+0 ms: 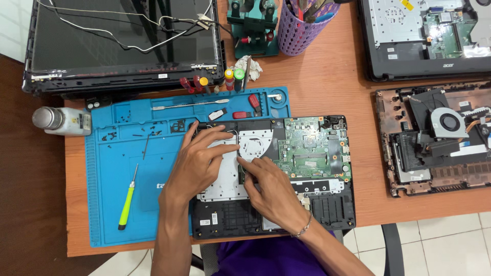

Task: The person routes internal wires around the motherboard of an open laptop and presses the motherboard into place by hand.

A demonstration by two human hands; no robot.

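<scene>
Both hands flat on an opened laptop base (327, 204), nothing gripped. Left hand (197, 163) lies palm-down with fingers spread on the silver metal plate (225, 181); right hand (273, 191) is just beside it, index finger pressing at the plate's right edge, other fingers loosely curled. Base lies with its long axis left-right, green circuit board (312, 148) right of the right hand. Small white label (204, 222) sits on the black frame below the left hand. Under it, a blue work mat (112, 204); yellow-green screwdriver (127, 199) left of the left hand, pointing away. White bottle (61, 121) with pale label far left.
</scene>
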